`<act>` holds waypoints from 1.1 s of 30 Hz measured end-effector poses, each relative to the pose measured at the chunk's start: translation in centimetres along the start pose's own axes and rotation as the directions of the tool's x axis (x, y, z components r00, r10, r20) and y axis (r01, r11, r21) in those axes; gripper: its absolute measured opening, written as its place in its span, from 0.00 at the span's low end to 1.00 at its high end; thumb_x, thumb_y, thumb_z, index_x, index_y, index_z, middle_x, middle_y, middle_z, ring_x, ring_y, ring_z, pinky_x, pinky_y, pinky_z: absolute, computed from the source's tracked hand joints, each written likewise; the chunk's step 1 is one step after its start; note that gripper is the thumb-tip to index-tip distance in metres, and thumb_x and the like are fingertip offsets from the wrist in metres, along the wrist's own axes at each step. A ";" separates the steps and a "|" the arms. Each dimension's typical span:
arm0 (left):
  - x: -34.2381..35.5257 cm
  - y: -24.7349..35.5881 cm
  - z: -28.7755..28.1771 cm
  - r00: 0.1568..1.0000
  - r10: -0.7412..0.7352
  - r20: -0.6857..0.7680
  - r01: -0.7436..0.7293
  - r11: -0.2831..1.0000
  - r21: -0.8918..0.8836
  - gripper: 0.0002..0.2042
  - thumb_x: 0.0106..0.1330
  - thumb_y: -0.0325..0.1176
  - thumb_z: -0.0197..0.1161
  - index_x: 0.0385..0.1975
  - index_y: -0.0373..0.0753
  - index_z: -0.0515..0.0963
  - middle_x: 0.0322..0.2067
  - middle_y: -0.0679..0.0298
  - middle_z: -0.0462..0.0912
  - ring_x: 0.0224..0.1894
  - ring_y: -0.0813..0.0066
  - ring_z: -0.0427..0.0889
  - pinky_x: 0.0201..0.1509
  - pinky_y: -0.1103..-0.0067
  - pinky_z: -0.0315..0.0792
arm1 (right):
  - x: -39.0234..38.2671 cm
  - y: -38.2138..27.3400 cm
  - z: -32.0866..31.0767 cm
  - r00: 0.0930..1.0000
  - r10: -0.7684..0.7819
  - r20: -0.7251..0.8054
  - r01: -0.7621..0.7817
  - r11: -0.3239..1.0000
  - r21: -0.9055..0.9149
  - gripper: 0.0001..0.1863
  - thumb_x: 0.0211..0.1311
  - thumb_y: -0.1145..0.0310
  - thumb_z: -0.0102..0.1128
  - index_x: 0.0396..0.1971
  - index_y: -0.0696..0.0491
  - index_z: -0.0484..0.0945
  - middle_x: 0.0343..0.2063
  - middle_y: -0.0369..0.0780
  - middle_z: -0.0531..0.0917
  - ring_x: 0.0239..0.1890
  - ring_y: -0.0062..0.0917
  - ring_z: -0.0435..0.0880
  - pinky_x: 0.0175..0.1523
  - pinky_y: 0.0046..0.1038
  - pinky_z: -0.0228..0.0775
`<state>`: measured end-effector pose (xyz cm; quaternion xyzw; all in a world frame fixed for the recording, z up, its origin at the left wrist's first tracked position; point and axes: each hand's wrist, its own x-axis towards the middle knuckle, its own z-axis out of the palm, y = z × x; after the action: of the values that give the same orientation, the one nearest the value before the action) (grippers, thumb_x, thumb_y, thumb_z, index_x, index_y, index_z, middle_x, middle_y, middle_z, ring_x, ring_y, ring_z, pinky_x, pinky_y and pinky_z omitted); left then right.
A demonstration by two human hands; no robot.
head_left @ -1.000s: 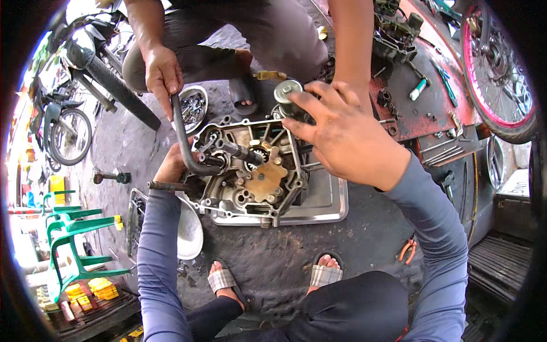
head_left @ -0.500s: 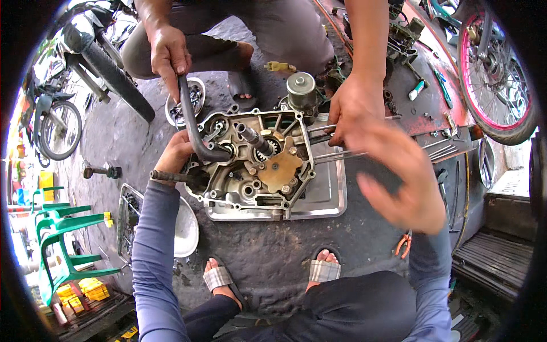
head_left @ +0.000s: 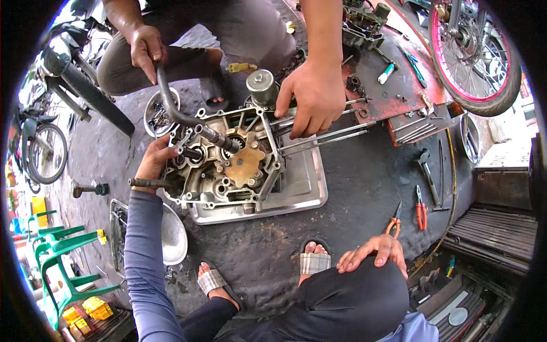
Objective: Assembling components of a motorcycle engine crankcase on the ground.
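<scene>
An opened engine crankcase (head_left: 213,185) with gears, shafts and a bronze-coloured cover plate lies over a metal tray (head_left: 310,196). My left hand (head_left: 152,159) is closed on the crankcase's left edge, fingers beside a short dark shaft (head_left: 191,153). Resting on my right knee, my right hand (head_left: 375,253) is empty, its fingers spread. Across from me a person's hand (head_left: 147,50) grips a bent metal bar (head_left: 170,102), whose lower end is by the splined shaft (head_left: 213,137). That person's other hand (head_left: 313,100) lies over the long studs (head_left: 330,137) at the crankcase's right.
Orange-handled pliers (head_left: 421,214), a second pair (head_left: 393,225) and a hammer (head_left: 426,176) lie at right. A bowl of small parts (head_left: 178,100), a pale dish (head_left: 176,239) and a bolt-like part (head_left: 91,189) are at left. A pink-rimmed wheel (head_left: 501,100) stands far right.
My right hand has swung down from beside the studs onto my knee. The other person's bar end has come up off the dark shaft. My left hand stays on the crankcase edge.
</scene>
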<state>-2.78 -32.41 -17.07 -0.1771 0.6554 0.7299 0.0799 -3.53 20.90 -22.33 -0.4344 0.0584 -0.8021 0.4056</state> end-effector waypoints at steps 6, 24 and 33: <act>3.1 -3.0 -1.6 0.994 0.080 -0.069 -0.061 0.968 0.244 0.23 0.59 0.31 0.60 0.56 0.30 0.75 0.47 0.63 0.84 0.44 0.77 0.82 0.53 0.79 0.74 | -6.7 2.1 -1.6 0.945 0.252 -0.207 -0.253 0.967 0.021 0.33 0.65 0.47 0.60 0.61 0.59 0.74 0.62 0.57 0.72 0.64 0.50 0.72 0.69 0.49 0.57; 3.2 -5.7 -10.7 0.998 0.052 0.032 -0.055 0.992 0.115 0.24 0.65 0.40 0.64 0.58 0.36 0.72 0.50 0.58 0.82 0.48 0.67 0.85 0.51 0.70 0.82 | -19.2 -12.0 -7.7 0.086 -0.809 -0.581 -0.975 -0.188 0.117 0.12 0.53 0.73 0.63 0.39 0.57 0.80 0.39 0.47 0.84 0.43 0.38 0.83 0.48 0.40 0.74; 1.7 -1.2 0.8 0.995 -0.006 -0.096 0.016 0.994 0.105 0.20 0.62 0.32 0.60 0.53 0.31 0.75 0.46 0.60 0.83 0.48 0.73 0.81 0.54 0.78 0.74 | -27.6 -23.0 -18.4 -0.188 -0.836 -0.515 -0.477 -0.381 0.792 0.20 0.67 0.65 0.53 0.59 0.43 0.72 0.55 0.37 0.79 0.57 0.38 0.79 0.52 0.48 0.75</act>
<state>-4.08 -31.69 -18.73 -0.2108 0.6951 0.6846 0.0618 -22.89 50.73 -41.31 -0.2796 -0.9431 -0.1600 -0.0824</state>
